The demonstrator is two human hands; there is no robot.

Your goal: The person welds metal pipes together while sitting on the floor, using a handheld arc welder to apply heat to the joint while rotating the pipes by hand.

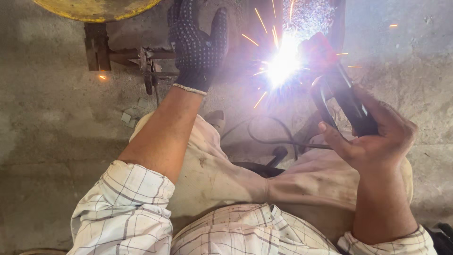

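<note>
While the sparks are flying, the biggest thing you notice is the bare concrete floor (42, 141), grey and stained, which everything sits on. Next down in size is the person's lap: pale dusty trousers (222, 174) and a checked shirt (127, 212), knees spread as if crouched or sitting low over the work.

At the far left edge there's a yellow round rim (94, 9), maybe a drum or pan; I can't see inside it, so no idea what it holds. Just under it is a rusty metal frame (122, 56) with bars and a bracket, lying on the floor.

The right hand (373, 137) is bare and clenched around a welding electrode holder (342, 89), dark handle with a red head, angled up and leftward so the tip meets the arc (283, 63). My guess is it's held at arm's reach to keep bare skin back from the spatter. A black cable (271, 134) loops over the floor near the knees.

The left hand (198, 45) wears a dark dotted work glove, fingers spread and raised, gripping nothing. It looks placed between the face and the glare, like a makeshift shield, just left of the arc.

Smallest bits: a few little square scraps (130, 115) on the floor by the left knee.
</note>
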